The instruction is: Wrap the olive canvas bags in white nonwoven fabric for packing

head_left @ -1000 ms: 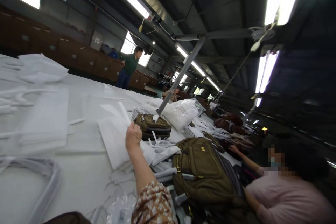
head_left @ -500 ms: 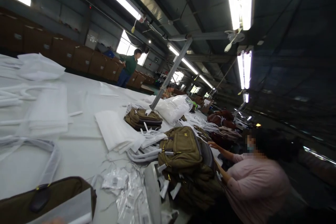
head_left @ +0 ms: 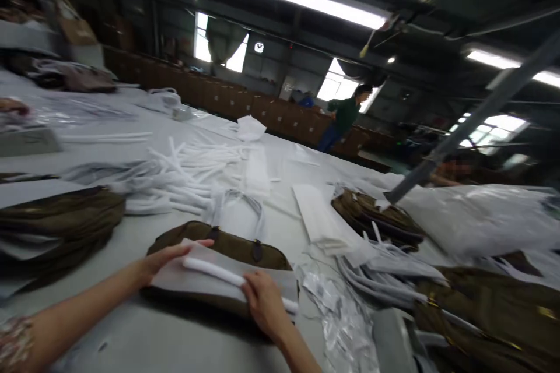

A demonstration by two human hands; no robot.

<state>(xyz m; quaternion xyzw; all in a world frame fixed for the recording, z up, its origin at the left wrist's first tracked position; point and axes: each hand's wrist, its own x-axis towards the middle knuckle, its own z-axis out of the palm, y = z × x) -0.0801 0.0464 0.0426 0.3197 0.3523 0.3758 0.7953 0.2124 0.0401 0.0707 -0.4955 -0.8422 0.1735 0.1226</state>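
Note:
In the head view an olive-green handbag (head_left: 238,247) lies on the table in front of me, its wrapped handles (head_left: 258,210) pointing away. A thin white foam sheet (head_left: 210,274) lies across its near side, with a white foam rod (head_left: 216,271) along it. My left hand (head_left: 170,256) is closed on the sheet's upper left corner, one finger reaching past the edge. My right hand (head_left: 265,300) has its fingers wrapped round the rod towards the right end of the bag; its fingertips are partly hidden.
More olive bags lie at left (head_left: 65,221) and right (head_left: 494,309). White foam rods (head_left: 188,175) are heaped behind on the left. Small clear plastic packets (head_left: 345,320) lie right of the handbag. A slanted metal post (head_left: 472,119) rises at right. A person in green (head_left: 345,116) stands beyond the table.
My view has swung left and down, bringing the handbag and both my hands into sight. The co-worker in pink has left the picture.

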